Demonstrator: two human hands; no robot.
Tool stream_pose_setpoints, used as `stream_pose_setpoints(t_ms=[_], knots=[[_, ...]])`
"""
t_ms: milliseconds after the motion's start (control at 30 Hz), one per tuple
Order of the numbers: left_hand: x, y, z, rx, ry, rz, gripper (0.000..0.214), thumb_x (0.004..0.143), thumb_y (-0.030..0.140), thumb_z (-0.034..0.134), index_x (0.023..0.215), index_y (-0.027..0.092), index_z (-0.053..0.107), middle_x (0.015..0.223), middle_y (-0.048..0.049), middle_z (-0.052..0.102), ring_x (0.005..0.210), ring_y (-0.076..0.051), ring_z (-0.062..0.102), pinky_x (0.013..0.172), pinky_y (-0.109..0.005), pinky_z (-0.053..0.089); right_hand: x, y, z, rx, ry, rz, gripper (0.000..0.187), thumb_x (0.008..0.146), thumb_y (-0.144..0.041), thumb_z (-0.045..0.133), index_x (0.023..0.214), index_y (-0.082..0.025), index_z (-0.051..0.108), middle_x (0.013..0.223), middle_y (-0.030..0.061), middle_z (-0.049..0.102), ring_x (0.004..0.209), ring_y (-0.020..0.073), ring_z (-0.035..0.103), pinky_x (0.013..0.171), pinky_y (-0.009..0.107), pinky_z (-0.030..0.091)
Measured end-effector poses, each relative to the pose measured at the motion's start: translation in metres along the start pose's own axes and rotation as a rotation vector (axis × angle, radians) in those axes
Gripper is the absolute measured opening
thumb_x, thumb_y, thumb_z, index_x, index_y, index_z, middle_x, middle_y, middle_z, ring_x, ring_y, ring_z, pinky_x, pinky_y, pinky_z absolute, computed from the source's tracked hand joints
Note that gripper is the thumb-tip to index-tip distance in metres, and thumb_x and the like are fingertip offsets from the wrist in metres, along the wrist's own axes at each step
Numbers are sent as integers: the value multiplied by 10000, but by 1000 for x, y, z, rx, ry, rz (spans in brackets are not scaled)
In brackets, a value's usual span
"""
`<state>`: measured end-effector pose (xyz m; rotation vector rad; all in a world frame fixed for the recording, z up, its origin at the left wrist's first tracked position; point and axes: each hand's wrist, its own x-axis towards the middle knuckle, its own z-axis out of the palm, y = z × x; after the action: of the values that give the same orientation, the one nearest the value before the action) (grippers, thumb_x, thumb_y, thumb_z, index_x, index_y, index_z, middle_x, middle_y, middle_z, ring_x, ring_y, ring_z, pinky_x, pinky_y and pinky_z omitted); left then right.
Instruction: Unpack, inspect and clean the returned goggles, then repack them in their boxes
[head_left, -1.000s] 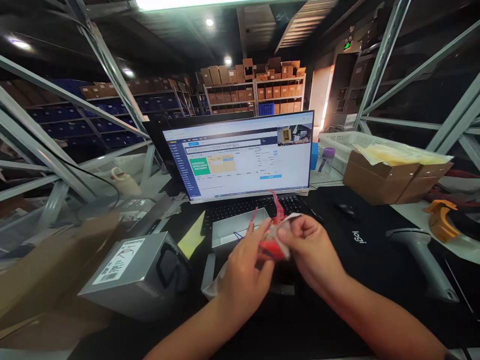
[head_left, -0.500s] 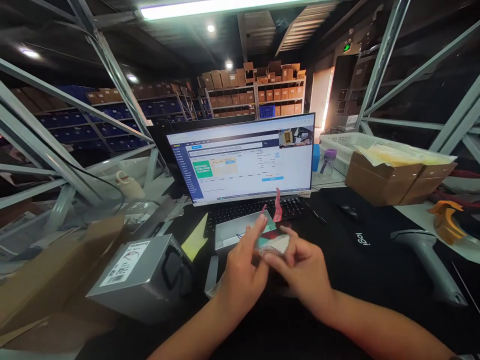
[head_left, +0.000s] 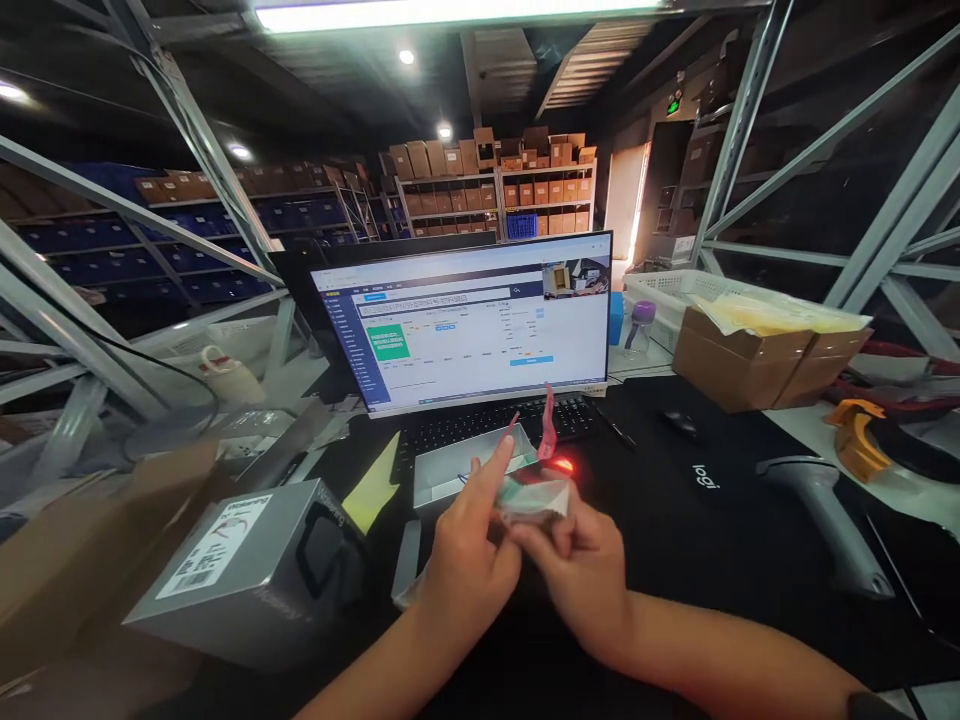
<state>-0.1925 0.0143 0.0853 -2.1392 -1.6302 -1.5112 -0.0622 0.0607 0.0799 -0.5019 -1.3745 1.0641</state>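
Observation:
Both my hands meet above the desk around a small clear plastic packet (head_left: pixel 541 498) with whitish and green parts. My left hand (head_left: pixel 469 540) is closed on its left side, thumb pointing up. My right hand (head_left: pixel 589 560) pinches the packet's right end. A red strip (head_left: pixel 548 425) sticks up just behind the packet, and a red glow (head_left: pixel 562 465) shows beside it; whether they belong to the packet I cannot tell. Behind my left hand sits an open light grey box (head_left: pixel 435 465), with blue and white bits inside.
At left stand a grey printed box (head_left: pixel 232 570) and an open cardboard carton (head_left: pixel 82 540). A yellow paper (head_left: pixel 373 485) lies before the keyboard (head_left: pixel 427 430) and monitor (head_left: pixel 465 340). Rightward are a mouse (head_left: pixel 679 424), a barcode scanner (head_left: pixel 832 520) and a carton (head_left: pixel 739 360).
The packet has turned slightly in my fingers, showing more of its clear, whitish side. A red glow has appeared beside the red strip. The whole view has shifted a little.

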Motion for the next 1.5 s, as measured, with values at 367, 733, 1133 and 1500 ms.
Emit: stream_pose_setpoints(t_ms=[367, 733, 1133, 1500], knots=[[13, 3, -10, 17, -171, -4, 747, 793, 15, 500, 1492, 274, 446, 1410, -57, 631, 1203, -266, 667, 1176, -555, 417, 60, -8, -28, 324, -35, 331, 698, 638, -421, 902, 593, -212, 238, 563, -81, 342, 546, 73, 307, 530, 204, 314], [22, -2, -51, 32, -200, -47, 707, 847, 46, 489, 1497, 320, 431, 1502, -18, 550, 1377, -244, 537, 1252, -621, 196, 139, 19, -150, -829, -342, 156, 483, 779, -452, 733, 584, -225, 354, 508, -61, 393, 517, 107, 323, 508, 256, 240], [27, -1, -67, 30, -370, -40, 756, 832, -3, 481, 1512, 321, 410, 1579, -35, 453, 1486, -238, 387, 1263, -624, 111, 105, 2, -104, -1009, -414, -254, 353, 938, -261, 604, 1288, -245, 645, 1234, 83, 714, 799, 181, 695, 797, 347, 556], [31, -4, -61, 54, -536, 113, 840, 763, -39, 509, 1508, 337, 415, 1589, -60, 436, 1466, -234, 422, 1247, -650, 117, 63, -31, -71, -930, -806, -661, 223, 1004, -174, 529, 1149, -227, 690, 1050, 92, 751, 993, 225, 718, 820, 341, 598]])
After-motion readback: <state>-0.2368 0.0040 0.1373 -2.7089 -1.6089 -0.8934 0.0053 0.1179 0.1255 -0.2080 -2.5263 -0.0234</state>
